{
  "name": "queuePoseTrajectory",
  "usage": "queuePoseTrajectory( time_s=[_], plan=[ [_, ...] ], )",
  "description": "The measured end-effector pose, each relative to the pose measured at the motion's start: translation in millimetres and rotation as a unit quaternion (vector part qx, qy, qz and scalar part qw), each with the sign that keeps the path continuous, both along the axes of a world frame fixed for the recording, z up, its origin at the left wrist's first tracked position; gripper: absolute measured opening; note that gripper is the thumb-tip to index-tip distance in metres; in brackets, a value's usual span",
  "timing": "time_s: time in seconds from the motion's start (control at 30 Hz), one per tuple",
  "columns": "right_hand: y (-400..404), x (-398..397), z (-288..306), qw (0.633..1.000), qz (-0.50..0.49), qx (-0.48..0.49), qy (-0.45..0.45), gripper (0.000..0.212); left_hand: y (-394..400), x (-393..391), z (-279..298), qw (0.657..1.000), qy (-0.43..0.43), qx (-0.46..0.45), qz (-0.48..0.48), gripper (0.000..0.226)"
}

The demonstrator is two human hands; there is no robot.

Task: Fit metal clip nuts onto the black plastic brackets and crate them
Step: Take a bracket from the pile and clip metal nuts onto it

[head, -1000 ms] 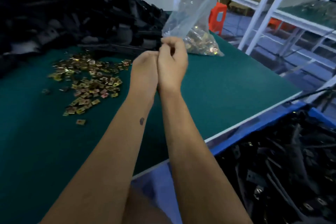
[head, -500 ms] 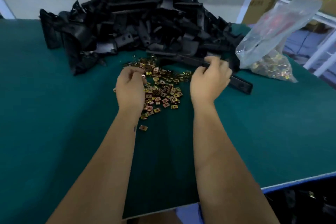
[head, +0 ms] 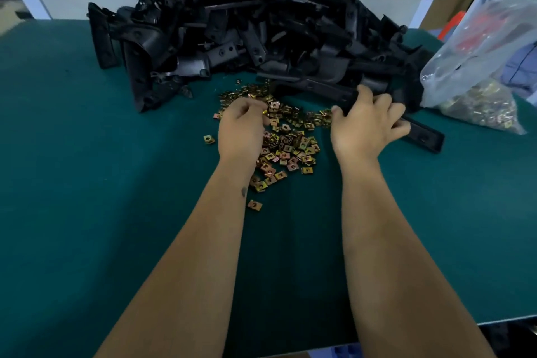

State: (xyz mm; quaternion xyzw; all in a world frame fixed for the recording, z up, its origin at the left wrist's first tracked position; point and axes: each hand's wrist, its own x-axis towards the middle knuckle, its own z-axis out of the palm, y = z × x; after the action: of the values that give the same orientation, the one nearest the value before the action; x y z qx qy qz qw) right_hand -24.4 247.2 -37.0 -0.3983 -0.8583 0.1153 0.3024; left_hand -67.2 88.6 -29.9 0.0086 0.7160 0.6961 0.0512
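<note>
Our left hand (head: 242, 128) sits on the scatter of small brass-coloured metal clip nuts (head: 286, 139), fingers curled down into the far part of it; we seem to be pinching a nut, though the fingertips hide whether one is actually caught. Our right hand (head: 367, 125), just right of the scatter, is spread over the long black plastic bracket (head: 418, 132) that lies along the scatter's far right edge, fingers draped on it, not yet closed round it.

To do this step well, we should close the right hand firmly round the bracket and draw it clear of the heap of black plastic brackets (head: 255, 26) piled beyond the scatter, so nothing snags. With the left we want a single nut, open side leading, so that it slides squarely onto the bracket's tab.

Right of the scatter, a clear plastic bag of more nuts (head: 479, 87) slumps on the green desk (head: 87, 183). No crate shows here.
</note>
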Motion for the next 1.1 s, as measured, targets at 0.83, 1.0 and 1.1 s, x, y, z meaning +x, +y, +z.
queuePoseTrajectory(
  time_s=[0.83,1.0,1.1],
  plan=[
    [-74,2,12,0.804,0.367,-0.399,0.245,0.025,-17,1,5,0.97,-0.03,0.238,-0.049,0.024],
    [-77,4,10,0.836,0.394,-0.337,0.18,0.03,-20,-1,6,0.96,-0.033,0.276,-0.023,0.028],
    [-79,7,12,0.843,0.408,-0.313,0.162,0.033,-23,-2,5,0.974,-0.02,0.226,-0.019,0.033]
  ],
)
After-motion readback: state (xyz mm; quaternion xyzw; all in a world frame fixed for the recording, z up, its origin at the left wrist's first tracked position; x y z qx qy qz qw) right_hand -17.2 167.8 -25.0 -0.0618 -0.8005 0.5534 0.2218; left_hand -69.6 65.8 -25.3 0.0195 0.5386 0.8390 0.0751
